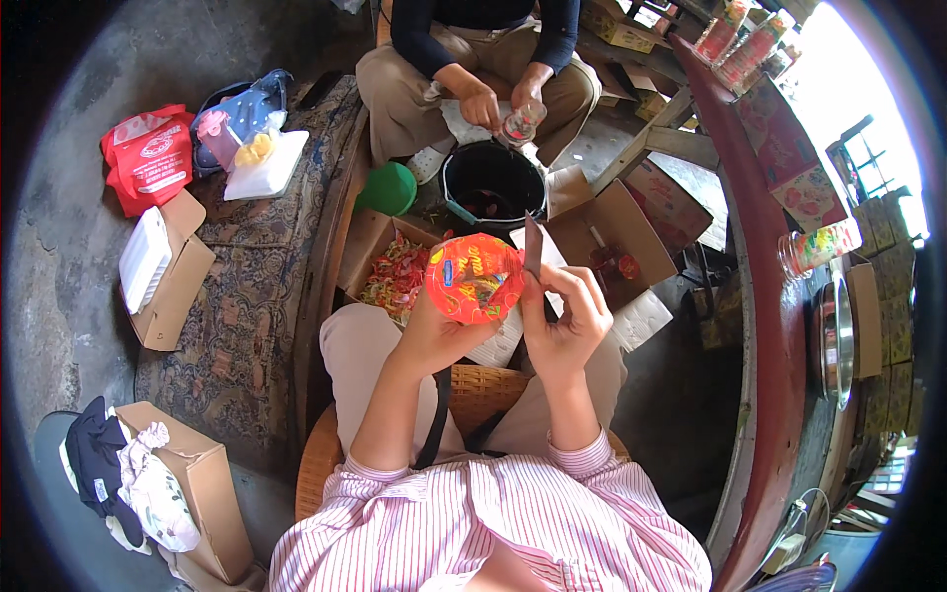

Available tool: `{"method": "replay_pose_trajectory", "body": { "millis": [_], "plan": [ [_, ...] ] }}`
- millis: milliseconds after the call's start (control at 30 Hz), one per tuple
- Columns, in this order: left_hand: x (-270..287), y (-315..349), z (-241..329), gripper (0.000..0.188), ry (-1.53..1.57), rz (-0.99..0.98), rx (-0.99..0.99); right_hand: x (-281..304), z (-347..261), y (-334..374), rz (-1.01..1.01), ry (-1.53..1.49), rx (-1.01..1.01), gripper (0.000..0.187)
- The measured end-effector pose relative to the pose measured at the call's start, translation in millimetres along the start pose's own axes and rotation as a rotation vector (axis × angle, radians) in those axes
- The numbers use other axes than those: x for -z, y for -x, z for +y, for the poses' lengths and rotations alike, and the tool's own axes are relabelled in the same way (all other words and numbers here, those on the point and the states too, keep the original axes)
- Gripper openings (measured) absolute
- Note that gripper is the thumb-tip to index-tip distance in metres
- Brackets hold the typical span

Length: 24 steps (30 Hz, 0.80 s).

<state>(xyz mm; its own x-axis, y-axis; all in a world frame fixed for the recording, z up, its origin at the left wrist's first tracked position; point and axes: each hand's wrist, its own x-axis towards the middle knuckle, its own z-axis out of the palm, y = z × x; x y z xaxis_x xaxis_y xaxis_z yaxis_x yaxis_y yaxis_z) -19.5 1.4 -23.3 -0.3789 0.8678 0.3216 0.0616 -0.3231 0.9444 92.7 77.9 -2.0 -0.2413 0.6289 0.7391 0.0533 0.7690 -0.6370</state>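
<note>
My left hand [434, 331] is closed round a clear, rounded container with a red and yellow printed wrap [480, 279], raised in front of my chest. My right hand [567, 321] grips a knife [534, 244] whose blade points up and away, against the container's right edge. The knife's handle is hidden in my fingers. Just beyond the container on the left, a cardboard box [352, 244] holds shredded red and green wrapping [400, 261]. To the right, another open cardboard box [612, 225] has jars with red parts [627, 266] inside.
Opposite me a seated person's hands [483, 107] hold a clear jar [523, 120] over a black bucket [493, 148]. Beside it is a green bowl [392, 187]. A patterned bench [227, 296] lies left; a dark red ledge [764, 326] with several jars [824, 242] runs along the right.
</note>
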Motion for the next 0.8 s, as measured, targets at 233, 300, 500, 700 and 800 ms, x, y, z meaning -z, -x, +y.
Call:
{"method": "replay_pose_trajectory", "body": {
  "millis": [233,300,500,700,800],
  "plan": [
    [4.0,-3.2,-8.8,0.039,-0.031,0.003,-0.043,-0.5,-11.9,9.3,0.073,0.058,0.054,0.017],
    [1.2,-0.6,-2.6,0.038,0.0,0.034,-0.031,-0.9,-13.6,10.1,0.09,0.063,0.068,0.019],
    [-1.4,-0.9,6.4,0.036,0.026,0.071,-0.008,-1.9,-16.3,10.4,0.088,0.094,0.109,0.022],
    [2.0,-3.2,10.9,0.036,-0.139,0.058,-0.092,-3.4,-17.4,10.6,0.104,0.091,0.135,0.023],
    [0.5,-1.9,12.7,0.036,-0.146,0.082,-0.075,-4.1,-15.9,11.2,0.095,0.083,0.143,0.023]
  ]
}}
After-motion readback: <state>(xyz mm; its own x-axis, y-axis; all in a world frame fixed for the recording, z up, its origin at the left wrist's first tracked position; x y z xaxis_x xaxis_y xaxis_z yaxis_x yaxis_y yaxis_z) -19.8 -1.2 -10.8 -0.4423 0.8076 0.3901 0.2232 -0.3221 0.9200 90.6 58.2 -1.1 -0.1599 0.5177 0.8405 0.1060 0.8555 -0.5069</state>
